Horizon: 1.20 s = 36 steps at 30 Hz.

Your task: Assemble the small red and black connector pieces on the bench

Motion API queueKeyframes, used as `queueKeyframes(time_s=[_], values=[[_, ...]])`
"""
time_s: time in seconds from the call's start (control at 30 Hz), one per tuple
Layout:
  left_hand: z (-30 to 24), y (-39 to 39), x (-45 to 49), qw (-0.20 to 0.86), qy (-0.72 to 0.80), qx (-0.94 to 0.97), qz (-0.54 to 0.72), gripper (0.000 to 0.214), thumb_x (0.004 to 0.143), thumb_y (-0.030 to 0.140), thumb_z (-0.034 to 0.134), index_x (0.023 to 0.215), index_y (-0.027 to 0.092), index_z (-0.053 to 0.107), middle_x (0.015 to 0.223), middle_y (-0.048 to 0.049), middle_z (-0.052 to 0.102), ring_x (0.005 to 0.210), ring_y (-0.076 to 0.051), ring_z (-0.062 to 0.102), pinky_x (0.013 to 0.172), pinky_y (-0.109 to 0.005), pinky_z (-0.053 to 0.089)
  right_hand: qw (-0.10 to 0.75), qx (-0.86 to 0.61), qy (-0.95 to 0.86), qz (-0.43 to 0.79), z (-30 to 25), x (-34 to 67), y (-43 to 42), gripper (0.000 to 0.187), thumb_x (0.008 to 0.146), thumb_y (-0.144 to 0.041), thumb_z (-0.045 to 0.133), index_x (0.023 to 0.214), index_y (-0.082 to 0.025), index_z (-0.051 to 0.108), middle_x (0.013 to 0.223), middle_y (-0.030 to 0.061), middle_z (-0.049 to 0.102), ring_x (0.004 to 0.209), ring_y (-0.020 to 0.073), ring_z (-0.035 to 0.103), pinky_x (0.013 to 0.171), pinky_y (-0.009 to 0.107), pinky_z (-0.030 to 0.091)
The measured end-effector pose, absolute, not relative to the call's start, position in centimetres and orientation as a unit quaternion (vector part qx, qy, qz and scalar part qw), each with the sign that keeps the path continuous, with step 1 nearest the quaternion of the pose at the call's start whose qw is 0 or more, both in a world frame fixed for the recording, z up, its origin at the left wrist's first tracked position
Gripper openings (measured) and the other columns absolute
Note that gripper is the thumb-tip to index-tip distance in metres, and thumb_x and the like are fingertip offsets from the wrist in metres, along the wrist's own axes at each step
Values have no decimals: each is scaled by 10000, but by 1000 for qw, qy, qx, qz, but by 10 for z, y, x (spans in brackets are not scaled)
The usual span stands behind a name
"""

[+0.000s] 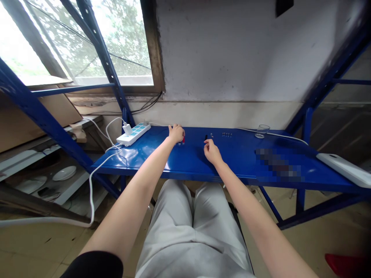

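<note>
My left hand (176, 133) is at the back of the blue table (191, 164), fingers bent downward. Close against it lie small red pieces with pale metallic ends (183, 141), partly covered by the fingers. To the right, my right hand (213, 152) is held low over the tabletop with its fingers curled together. What either hand grips is hidden or too small to name. Just beyond the right fingertips is a small black piece (206, 137), with a tiny shiny piece (211, 135) beside it. Several tiny parts (227, 134) lie in a row farther right.
A white power strip (133, 134) with a plugged-in charger stands at the table's left end, its cable hanging over the edge. A clear glass (262, 131) is at the back right. A blurred-out object (278, 165) and a white flat device (344, 169) lie at the right.
</note>
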<state>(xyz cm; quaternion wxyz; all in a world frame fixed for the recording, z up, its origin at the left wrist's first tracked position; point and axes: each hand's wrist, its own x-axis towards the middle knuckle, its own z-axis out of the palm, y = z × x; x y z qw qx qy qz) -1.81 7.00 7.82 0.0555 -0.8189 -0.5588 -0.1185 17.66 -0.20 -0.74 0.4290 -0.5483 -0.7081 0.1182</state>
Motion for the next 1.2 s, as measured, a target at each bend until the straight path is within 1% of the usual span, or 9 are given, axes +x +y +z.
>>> queueKeyframes(time_s=[0.43, 0.63, 0.77, 0.9, 1.0, 1.07, 1.13, 1.2], values=[[77, 72, -24, 52, -549, -827, -113, 228, 706, 158, 558, 873, 229, 697, 1186, -90, 518, 1135, -286, 374, 970, -536, 220, 422, -551, -709, 126, -4, 175, -5, 235, 803, -241, 339, 1024, -198, 407, 679, 16, 522, 528, 157, 487, 498, 258, 314], [78, 72, -25, 49, -552, -826, -106, 227, 712, 183, 575, 903, 234, 686, 1189, -89, 525, 1149, -290, 369, 970, -540, 215, 428, -556, -701, 131, -2, 175, -7, 229, 802, -242, 349, 1018, -203, 416, 663, 9, 515, 521, 158, 484, 505, 260, 318], [81, 70, -22, 46, -545, -827, -132, 255, 738, 215, 573, 977, 224, 661, 1201, -95, 530, 1150, -286, 377, 975, -541, 204, 478, -568, -660, 111, -3, 179, -5, 212, 802, -256, 359, 990, -198, 436, 681, 24, 533, 557, 166, 499, 544, 274, 346], [84, 59, -7, 50, -498, -846, -181, 295, 816, 225, 472, 1074, 229, 615, 1203, -85, 540, 1148, -259, 397, 996, -510, 190, 556, -586, -584, 78, -3, 187, -3, 203, 777, -247, 371, 955, -190, 454, 736, 51, 561, 650, 184, 527, 619, 296, 379], [80, 50, 11, 38, -444, -877, -182, 361, 850, 233, 402, 1178, 212, 551, 1236, -87, 525, 1165, -242, 410, 978, -432, 269, 591, -601, -533, 73, -2, 192, -3, 197, 766, -243, 371, 937, -189, 452, 734, 51, 564, 666, 188, 533, 644, 303, 393], [73, 46, 24, 31, -423, -888, -176, 428, 857, 230, 374, 1273, 187, 465, 1300, -101, 478, 1187, -243, 405, 964, -403, 305, 600, -607, -517, 74, 0, 194, -3, 182, 762, -244, 370, 918, -192, 449, 730, 50, 565, 665, 188, 538, 649, 305, 402], [64, 44, 35, 34, -425, -887, -176, 502, 865, 218, 332, 1364, 173, 335, 1398, -115, 369, 1226, -263, 374, 964, -422, 316, 602, -610, -511, 74, 0, 195, -4, 167, 760, -242, 372, 901, -195, 446, 727, 50, 565, 669, 189, 543, 651, 306, 408], [54, 45, 45, 25, -437, -884, -161, 566, 858, 203, 316, 1414, 168, 215, 1457, -114, 269, 1260, -284, 334, 965, -448, 320, 601, -611, -509, 75, 1, 195, -5, 155, 758, -242, 379, 891, -197, 445, 729, 52, 566, 674, 190, 545, 652, 305, 410]])
